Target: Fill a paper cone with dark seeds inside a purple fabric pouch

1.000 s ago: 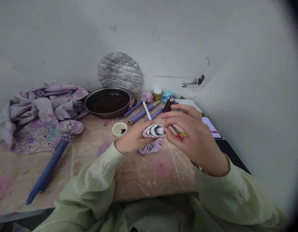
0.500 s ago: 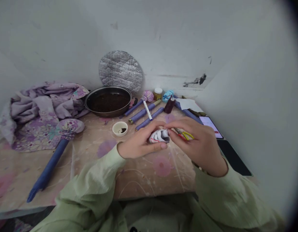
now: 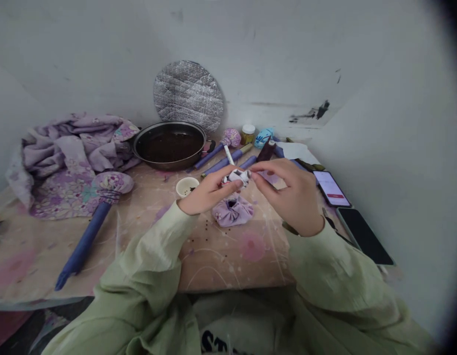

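A crumpled white packet (image 3: 237, 175) with red and dark marks sits in my left hand (image 3: 208, 191), thumb in front and fingers behind. The thumb and forefinger of my right hand (image 3: 293, 192) pinch together at the packet's right end; whether they grip its edge or something finer is too small to tell. Below the hands, a gathered purple floral cloth pouch (image 3: 233, 213) lies on the table, a dark opening at its top. Small dark grains (image 3: 207, 229) are scattered beside it. Partly behind my left hand stands a white bowl (image 3: 184, 186) holding dark bits.
A dark pan (image 3: 169, 148) and purple floral cloth (image 3: 73, 167) occupy the back left. A blue-wrapped stick with a floral padded head (image 3: 90, 231) lies left. Further back are a marker (image 3: 229, 154), a jar (image 3: 248, 134) and a thread spool (image 3: 266, 150). Two phones (image 3: 331, 188) rest right.
Both hands have moved up and away from me with the packet, and the purple pouch and grains now show. The yellow-and-red-handled snips at my right hand are out of sight.
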Available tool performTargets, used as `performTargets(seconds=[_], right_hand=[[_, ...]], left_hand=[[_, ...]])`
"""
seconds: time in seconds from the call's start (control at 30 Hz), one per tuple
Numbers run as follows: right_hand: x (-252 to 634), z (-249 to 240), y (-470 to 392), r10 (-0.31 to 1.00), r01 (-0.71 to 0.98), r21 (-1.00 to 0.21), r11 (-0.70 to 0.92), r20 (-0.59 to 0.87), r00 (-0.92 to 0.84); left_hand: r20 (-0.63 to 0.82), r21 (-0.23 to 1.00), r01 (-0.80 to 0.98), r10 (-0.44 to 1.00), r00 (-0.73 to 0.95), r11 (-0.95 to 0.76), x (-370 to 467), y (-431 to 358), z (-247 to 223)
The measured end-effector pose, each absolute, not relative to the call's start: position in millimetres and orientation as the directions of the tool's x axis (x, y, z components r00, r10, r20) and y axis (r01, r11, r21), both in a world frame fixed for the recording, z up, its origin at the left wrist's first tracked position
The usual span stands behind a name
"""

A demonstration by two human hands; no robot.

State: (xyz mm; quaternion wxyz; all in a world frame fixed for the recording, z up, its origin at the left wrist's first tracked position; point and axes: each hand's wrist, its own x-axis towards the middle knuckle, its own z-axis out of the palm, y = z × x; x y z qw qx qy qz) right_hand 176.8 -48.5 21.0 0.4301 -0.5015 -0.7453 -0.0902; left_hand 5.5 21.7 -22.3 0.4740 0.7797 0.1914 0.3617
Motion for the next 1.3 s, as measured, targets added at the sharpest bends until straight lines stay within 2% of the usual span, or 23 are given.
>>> performTargets(seconds=[0.1, 0.17, 0.27, 0.37, 0.43, 0.5, 0.73, 0.97, 1.1, 1.3], right_hand=[[181.5, 11.0, -47.8, 0.687, 0.808, -0.349, 0.475, 0.721, -0.092], [184.1, -2.6, -49.6, 0.745, 0.779, -0.395, 0.488, 0.654, -0.135], [182.9, -31.8, -56.2, 0.854, 0.743, -0.46, 0.487, 0.427, -0.296], [174.4, -63.2, -66.2, 0.871, 0.747, -0.46, 0.48, 0.154, -0.466], [166.9, -81.2, -72.4, 0.882, 0.806, -0.401, 0.435, 0.012, -0.471], [160.0, -96.3, -76.1, 0.907, 0.865, -0.331, 0.377, -0.056, -0.416], [148.3, -125.2, -75.7, 0.945, 0.911, -0.275, 0.306, -0.029, -0.326], [153.9, -106.1, -76.5, 0.945, 0.876, -0.356, 0.327, 0.111, -0.308], [165.3, -92.9, -52.2, 0.951, 0.869, -0.398, 0.293, 0.218, -0.22], [168.2, -96.8, -25.8, 0.946, 0.862, -0.396, 0.317, 0.202, -0.255]], left_hand=[[0.375, 0.905, -0.085, 0.684, 0.625, -0.418, 3.8, 29.5, -25.9], [0.37, 0.915, -0.105, 0.705, 0.605, -0.39, 2.5, 33.3, -26.9], [0.353, 0.928, -0.124, 0.727, 0.589, -0.35, 1.6, 35.4, -26.3], [0.346, 0.935, -0.137, 0.747, 0.569, -0.328, 2.1, 35.0, -25.3], [0.348, 0.934, -0.134, 0.752, 0.559, -0.332, 2.3, 34.6, -25.0], [0.351, 0.929, -0.11, 0.743, 0.569, -0.354, 1.1, 34.2, -24.4], [0.353, 0.914, -0.052, 0.728, 0.588, -0.401, -11.3, 27.9, -19.8], [0.312, 0.931, -0.004, 0.792, 0.524, -0.364, -23.6, 20.6, -24.1], [0.308, 0.946, -0.07, 0.809, 0.5, -0.317, -24.4, 21.6, -25.9], [0.326, 0.942, -0.103, 0.805, 0.495, -0.318, -22.8, 24.2, -31.6]])
